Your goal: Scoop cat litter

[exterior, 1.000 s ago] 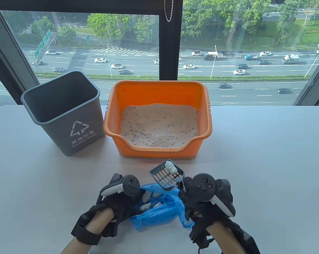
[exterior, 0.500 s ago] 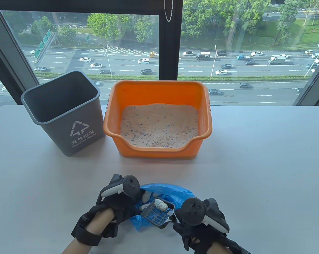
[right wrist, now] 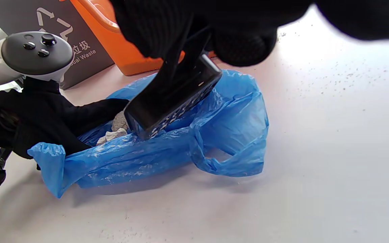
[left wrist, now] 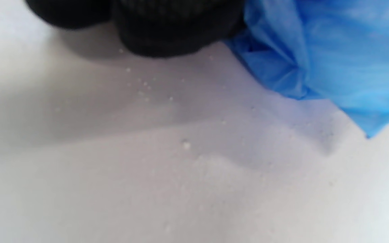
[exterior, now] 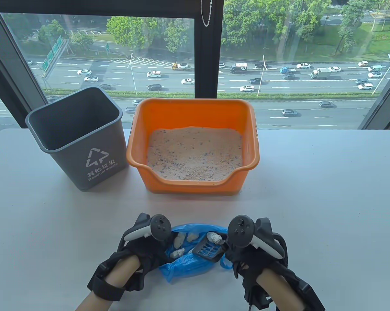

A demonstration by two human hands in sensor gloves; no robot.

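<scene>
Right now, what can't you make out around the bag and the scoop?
- Left hand grip on the blue bag: tracker covers it in table view; left wrist view is blurred.
- Scoop handle: hidden inside the right hand.
- Clump count in the bag: folds hide some.
- Grey bin bottom: too dark.
</scene>
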